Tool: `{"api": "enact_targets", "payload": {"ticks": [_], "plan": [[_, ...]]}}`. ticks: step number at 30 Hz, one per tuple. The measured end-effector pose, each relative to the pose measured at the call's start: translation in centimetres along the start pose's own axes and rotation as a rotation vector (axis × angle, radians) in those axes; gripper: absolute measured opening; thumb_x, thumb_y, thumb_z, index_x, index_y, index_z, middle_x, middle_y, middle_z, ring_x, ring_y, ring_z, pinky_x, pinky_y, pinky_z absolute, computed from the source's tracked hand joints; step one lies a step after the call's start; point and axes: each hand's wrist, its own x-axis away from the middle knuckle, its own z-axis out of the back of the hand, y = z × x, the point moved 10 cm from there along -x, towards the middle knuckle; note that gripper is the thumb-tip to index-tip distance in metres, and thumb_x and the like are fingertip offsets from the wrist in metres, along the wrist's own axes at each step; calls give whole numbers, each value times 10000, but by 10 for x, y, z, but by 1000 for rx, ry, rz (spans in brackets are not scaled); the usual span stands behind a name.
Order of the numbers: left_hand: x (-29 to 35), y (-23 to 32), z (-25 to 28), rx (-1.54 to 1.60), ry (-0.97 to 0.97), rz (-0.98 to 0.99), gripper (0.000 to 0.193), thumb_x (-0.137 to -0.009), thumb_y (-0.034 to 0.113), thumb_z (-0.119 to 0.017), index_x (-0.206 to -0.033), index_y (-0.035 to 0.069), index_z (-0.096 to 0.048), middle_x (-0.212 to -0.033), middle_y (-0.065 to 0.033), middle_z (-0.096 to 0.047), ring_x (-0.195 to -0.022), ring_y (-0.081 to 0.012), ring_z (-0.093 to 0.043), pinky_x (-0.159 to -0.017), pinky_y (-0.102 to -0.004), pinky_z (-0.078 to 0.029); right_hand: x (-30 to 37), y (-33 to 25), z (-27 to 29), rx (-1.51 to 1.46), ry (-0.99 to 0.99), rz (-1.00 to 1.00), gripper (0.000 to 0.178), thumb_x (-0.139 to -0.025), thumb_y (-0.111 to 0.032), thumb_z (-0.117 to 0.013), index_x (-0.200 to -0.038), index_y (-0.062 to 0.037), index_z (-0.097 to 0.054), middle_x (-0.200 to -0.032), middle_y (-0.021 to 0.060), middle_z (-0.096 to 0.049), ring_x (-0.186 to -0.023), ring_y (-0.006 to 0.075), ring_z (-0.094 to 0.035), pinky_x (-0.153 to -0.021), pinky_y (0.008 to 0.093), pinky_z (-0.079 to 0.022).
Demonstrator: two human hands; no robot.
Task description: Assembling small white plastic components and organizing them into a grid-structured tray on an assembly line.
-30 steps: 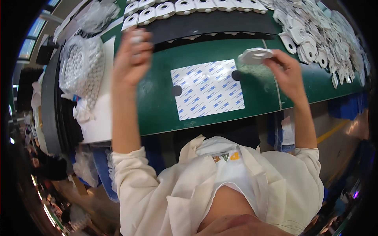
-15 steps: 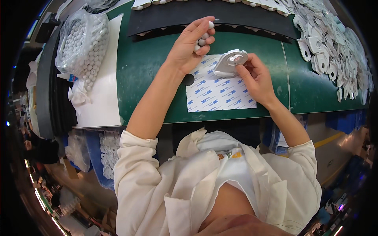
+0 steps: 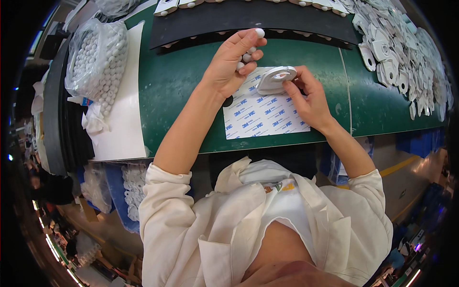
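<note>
My left hand (image 3: 233, 62) is raised over the table, closed around several small white balls (image 3: 247, 58). One white ball (image 3: 259, 33) is pinched between its thumb and forefinger. In my right hand (image 3: 308, 95) is a white plastic part (image 3: 275, 81) with a rounded end and a round hole, gripped at its right edge by thumb and fingers. The part is tilted over a white sheet with blue print (image 3: 260, 119), its lower edge close to the sheet; I cannot tell whether they touch. By my left wrist a black disc (image 3: 228, 101) shows at the sheet's edge.
A clear bag of white balls (image 3: 98, 57) stands on a white board (image 3: 126, 129) at the left. Across the back runs a long black strip (image 3: 253, 21) with white parts along its far edge. Many white plastic parts (image 3: 389, 62) are heaped at the right of the green table (image 3: 186, 115).
The white part in my right hand has tipped to a flatter angle and shifted slightly left. My left hand has moved slightly lower, still holding the balls.
</note>
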Motion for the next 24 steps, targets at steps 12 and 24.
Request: {"api": "enact_targets", "payload": {"ticks": [12,24], "plan": [[-2,0,-3,-46,-40,-25,345,-838,117,-612,-1167,53,-528,-1034,-68,-553,-678,-56,-459,-402,-139,-296,4,-30,-12,296,-57,307,142,-861,-10,-495,-1003,-21,-504,-956,51,-545,-749,103,-510,-641,222,-425],[5,-6,-15,-270,-17,27,313,-839,166,-619,-1123,47,-562,-886,-16,-577,-635,-38,-463,-413,-143,-306,-10,29,27,-914,162,-100,218,-930,-156,-457,-1140,-97,-472,-1158,71,-523,-1054,174,-506,-873,334,-427]]}}
